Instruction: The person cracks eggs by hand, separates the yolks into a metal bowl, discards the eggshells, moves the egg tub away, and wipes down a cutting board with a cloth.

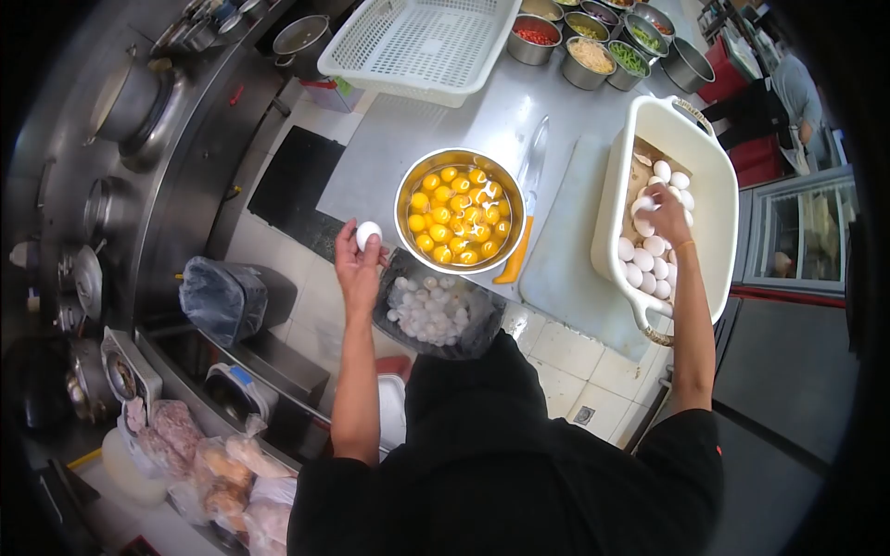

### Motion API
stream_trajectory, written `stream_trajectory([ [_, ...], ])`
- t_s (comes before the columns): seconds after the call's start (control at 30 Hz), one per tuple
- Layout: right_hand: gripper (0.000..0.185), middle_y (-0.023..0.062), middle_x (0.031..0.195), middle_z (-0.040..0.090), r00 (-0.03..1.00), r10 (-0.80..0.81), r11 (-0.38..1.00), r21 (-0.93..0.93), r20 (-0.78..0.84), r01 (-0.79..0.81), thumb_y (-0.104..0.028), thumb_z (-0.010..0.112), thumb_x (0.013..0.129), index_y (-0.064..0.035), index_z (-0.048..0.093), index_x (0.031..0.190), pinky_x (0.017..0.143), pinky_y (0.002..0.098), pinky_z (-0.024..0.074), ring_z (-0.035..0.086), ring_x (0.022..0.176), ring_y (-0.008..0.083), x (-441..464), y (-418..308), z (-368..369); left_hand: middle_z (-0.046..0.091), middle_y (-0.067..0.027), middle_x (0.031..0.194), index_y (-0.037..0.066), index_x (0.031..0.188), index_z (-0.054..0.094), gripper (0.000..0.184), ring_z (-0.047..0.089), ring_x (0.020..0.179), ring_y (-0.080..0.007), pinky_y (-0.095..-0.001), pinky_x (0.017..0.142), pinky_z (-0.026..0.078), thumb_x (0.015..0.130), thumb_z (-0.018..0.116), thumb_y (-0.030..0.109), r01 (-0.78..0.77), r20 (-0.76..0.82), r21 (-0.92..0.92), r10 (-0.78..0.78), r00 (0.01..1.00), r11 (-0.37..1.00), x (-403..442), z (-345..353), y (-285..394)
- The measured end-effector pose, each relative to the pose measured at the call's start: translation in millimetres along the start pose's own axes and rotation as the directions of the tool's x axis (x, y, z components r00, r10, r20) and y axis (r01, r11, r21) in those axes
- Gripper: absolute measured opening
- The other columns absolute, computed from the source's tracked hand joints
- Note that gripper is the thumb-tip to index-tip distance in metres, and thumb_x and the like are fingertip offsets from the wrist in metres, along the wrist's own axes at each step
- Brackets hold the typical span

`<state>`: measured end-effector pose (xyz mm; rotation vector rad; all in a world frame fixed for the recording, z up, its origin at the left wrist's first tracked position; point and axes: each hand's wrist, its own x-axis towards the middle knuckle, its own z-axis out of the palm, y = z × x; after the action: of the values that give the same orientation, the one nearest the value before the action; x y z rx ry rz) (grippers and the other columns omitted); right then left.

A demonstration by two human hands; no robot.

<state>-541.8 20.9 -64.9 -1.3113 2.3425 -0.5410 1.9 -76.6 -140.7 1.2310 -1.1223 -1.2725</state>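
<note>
My left hand (356, 264) holds a white egg (368, 233) in its fingertips, just left of a metal bowl (400, 206). Many cracked eggs with whole yolks (461, 215) fill this bowl. My right hand (669, 219) reaches into a white plastic basket (721, 250), its fingers curled round an egg (645, 206) among several other whole white eggs (652, 264). Below the bowl, a bin with a black liner (479, 341) contains a heap of eggshells (428, 310).
A knife with an orange handle (515, 252) lies right of the bowl, beside a pale cutting board (565, 246). Toward the back are a perforated white basket (417, 46) and metal tubs of chopped ingredients (588, 63). A lined grey bin (222, 296) stands at left.
</note>
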Motion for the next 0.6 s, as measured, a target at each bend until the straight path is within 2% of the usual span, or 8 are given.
stream_trajectory([
  [0.03, 0.034, 0.0041, 0.092, 0.062, 0.986, 0.149, 0.946, 0.280, 0.075, -0.164, -0.011, 0.068, 0.074, -0.0052, 0.063, 0.107, 0.072, 0.0297, 0.0533, 0.061, 0.087, 0.0177, 5.3, -5.6, -14.5, 0.063, -0.0127, 0.111, 0.000, 0.135, 0.052, 0.040, 0.065, 0.084, -0.0176, -0.0282, 0.067, 0.055, 0.098, 0.061, 0.013, 0.099, 0.052, -0.164, -0.092, 0.994, 0.982, -3.5, 0.8, 26.7],
  [0.1, 0.025, 0.0035, 0.089, 0.059, 0.993, 0.108, 0.395, 0.914, 0.054, -0.093, -0.012, 0.064, 0.079, -0.0042, 0.062, 0.103, 0.067, 0.0273, 0.0529, 0.061, 0.082, 0.0147, -19.1, -59.7, -33.2, 0.064, -0.0120, 0.105, -0.002, 0.133, 0.052, 0.040, 0.064, 0.074, -0.0150, -0.0267, 0.058, 0.053, 0.098, 0.061, 0.015, 0.159, 0.130, -0.247, -0.130, 0.983, 0.956, -7.3, 7.3, 64.7],
  [0.2, 0.017, 0.0036, 0.085, 0.059, 0.976, -0.177, 0.239, 0.957, -0.125, 0.166, -0.015, 0.061, 0.085, -0.0032, 0.062, 0.098, 0.064, 0.0283, 0.0542, 0.062, 0.076, 0.0133, -26.4, -113.8, -21.4, 0.066, -0.0120, 0.099, -0.003, 0.132, 0.050, 0.041, 0.063, 0.067, -0.0133, -0.0257, 0.052, 0.054, 0.099, 0.060, 0.019, 0.270, 0.315, -0.247, -0.187, 0.930, 0.930, -3.6, 18.3, 97.0],
  [0.27, 0.007, 0.0034, 0.086, 0.063, 0.938, -0.340, 0.474, 0.848, -0.072, 0.237, -0.008, 0.069, 0.084, -0.0039, 0.065, 0.087, 0.066, 0.0302, 0.0561, 0.064, 0.078, 0.0138, -31.9, -156.9, 3.7, 0.066, -0.0124, 0.097, -0.003, 0.130, 0.051, 0.039, 0.063, 0.066, -0.0132, -0.0251, 0.051, 0.054, 0.099, 0.060, 0.019, 0.272, 0.387, -0.231, -0.168, 0.907, 0.934, 1.6, 34.8, 108.8],
  [0.3, 0.017, 0.0031, 0.088, 0.065, 0.947, -0.318, 0.658, 0.729, 0.041, 0.189, -0.012, 0.077, 0.079, -0.0041, 0.067, 0.090, 0.068, 0.0307, 0.0545, 0.064, 0.077, 0.0126, -46.9, -197.3, 11.7, 0.066, -0.0127, 0.096, -0.003, 0.129, 0.052, 0.038, 0.063, 0.066, -0.0131, -0.0249, 0.050, 0.054, 0.100, 0.059, 0.019, 0.273, 0.423, -0.223, -0.159, 0.892, 0.936, 5.0, 43.4, 112.3],
  [0.33, 0.031, 0.0052, 0.088, 0.069, 0.791, -0.581, 0.626, 0.516, -0.192, 0.585, -0.022, 0.082, 0.076, -0.0049, 0.069, 0.098, 0.073, 0.0331, 0.0541, 0.066, 0.077, 0.0145, -46.9, -215.7, 36.8, 0.066, -0.0127, 0.094, -0.003, 0.126, 0.053, 0.035, 0.063, 0.066, -0.0131, -0.0251, 0.052, 0.054, 0.100, 0.059, 0.020, 0.256, 0.449, -0.188, -0.149, 0.881, 0.948, 7.9, 50.1, 114.5],
  [0.43, 0.042, 0.0160, 0.091, 0.071, 0.677, -0.734, 0.598, 0.521, 0.052, 0.609, -0.029, 0.079, 0.073, -0.0060, 0.071, 0.107, 0.082, 0.0383, 0.0539, 0.069, 0.083, 0.0307, -60.7, -264.6, 51.1, 0.066, -0.0121, 0.094, -0.002, 0.123, 0.054, 0.035, 0.063, 0.066, -0.0135, -0.0249, 0.053, 0.054, 0.099, 0.060, 0.023, 0.285, 0.548, -0.133, -0.169, 0.819, 0.949, 19.3, 66.7, 114.8],
  [0.6, 0.040, 0.0184, 0.090, 0.071, 0.637, -0.769, 0.568, 0.500, 0.041, 0.653, -0.026, 0.077, 0.070, -0.0064, 0.072, 0.104, 0.080, 0.0394, 0.0545, 0.067, 0.082, 0.0365, -48.7, -258.7, 90.1, 0.068, -0.0121, 0.106, -0.005, 0.123, 0.056, 0.035, 0.066, 0.072, -0.0122, -0.0243, 0.058, 0.056, 0.090, 0.066, 0.004, 0.209, 0.618, -0.042, -0.139, 0.774, 0.977, 26.3, 78.6, 118.1],
])
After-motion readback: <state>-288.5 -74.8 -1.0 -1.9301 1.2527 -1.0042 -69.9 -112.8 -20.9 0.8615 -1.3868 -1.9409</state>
